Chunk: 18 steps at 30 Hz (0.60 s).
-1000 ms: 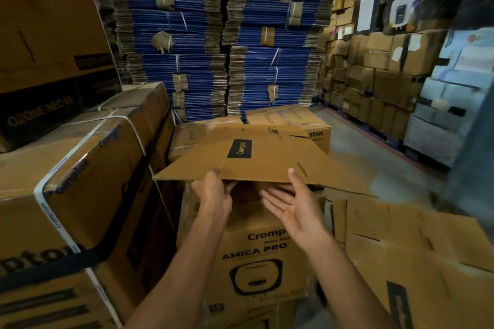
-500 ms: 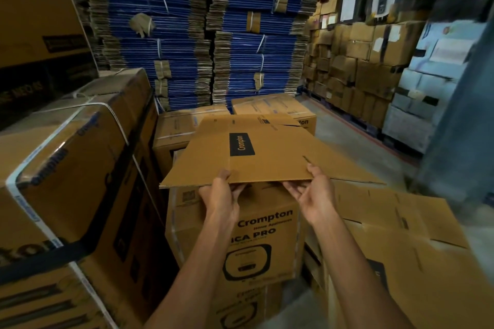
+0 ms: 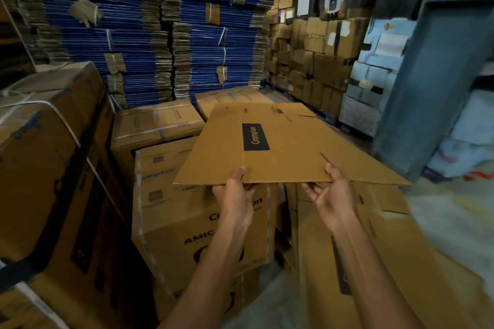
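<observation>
**Item:** carton (image 3: pixel 280 152), flattened, held level at centre frame, above a sealed box (image 3: pixel 187 222).

**Hands:**
- Left hand (image 3: pixel 235 195) pinched the carton's near edge, thumb on top and fingers beneath.
- Right hand (image 3: pixel 331 195) pinched the same edge further right, thumb on top and fingers loosely curled under.

**Lower right:** pile (image 3: pixel 387 262) of flat cartons, just beside the sealed box.

**Left of frame:** strapped box (image 3: pixel 48 168).

**Upper left, far:** blue bundles (image 3: pixel 133 35), stacked high.

**Upper right, far:** wall of boxes (image 3: pixel 320 61).

**Progress, as judged:** the carton was picked up and in hand. It was neither opened into shape nor set down, so that step remained.
</observation>
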Motion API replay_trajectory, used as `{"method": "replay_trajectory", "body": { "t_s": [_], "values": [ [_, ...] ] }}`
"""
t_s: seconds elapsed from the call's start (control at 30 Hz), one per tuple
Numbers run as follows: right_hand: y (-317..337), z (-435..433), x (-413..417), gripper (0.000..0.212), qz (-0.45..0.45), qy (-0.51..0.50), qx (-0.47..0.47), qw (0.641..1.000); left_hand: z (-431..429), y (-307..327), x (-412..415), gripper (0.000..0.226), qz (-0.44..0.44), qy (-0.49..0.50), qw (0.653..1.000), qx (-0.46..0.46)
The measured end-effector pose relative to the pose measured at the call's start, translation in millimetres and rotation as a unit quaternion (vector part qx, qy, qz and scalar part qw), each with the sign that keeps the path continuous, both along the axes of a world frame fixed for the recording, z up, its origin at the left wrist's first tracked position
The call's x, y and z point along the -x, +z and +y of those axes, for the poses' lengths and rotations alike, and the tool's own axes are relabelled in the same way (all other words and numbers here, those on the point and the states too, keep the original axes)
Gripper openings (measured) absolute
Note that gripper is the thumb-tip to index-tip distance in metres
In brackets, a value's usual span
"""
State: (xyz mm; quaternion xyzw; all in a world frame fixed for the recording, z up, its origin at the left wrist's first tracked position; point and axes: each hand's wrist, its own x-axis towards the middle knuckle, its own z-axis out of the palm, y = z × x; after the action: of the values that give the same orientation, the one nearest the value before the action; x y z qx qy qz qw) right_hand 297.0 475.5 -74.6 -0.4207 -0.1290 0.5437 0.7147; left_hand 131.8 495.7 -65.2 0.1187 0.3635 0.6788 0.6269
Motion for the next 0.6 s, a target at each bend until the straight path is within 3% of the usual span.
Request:
{"method": "replay_trajectory", "body": {
  "t_s": [0.3,0.6],
  "values": [
    [-30.3,-51.9,-117.8,0.038,0.004,-0.067,0.011,0.998,-25.5,-36.0,-113.1,0.057,-0.041,-0.112,0.993,-0.016],
    [-100.4,-111.3,-249.7,0.035,0.012,-0.109,0.098,0.989,-60.6,-111.0,-239.1,0.053,-0.036,-0.208,0.974,0.082]
  ]
}}
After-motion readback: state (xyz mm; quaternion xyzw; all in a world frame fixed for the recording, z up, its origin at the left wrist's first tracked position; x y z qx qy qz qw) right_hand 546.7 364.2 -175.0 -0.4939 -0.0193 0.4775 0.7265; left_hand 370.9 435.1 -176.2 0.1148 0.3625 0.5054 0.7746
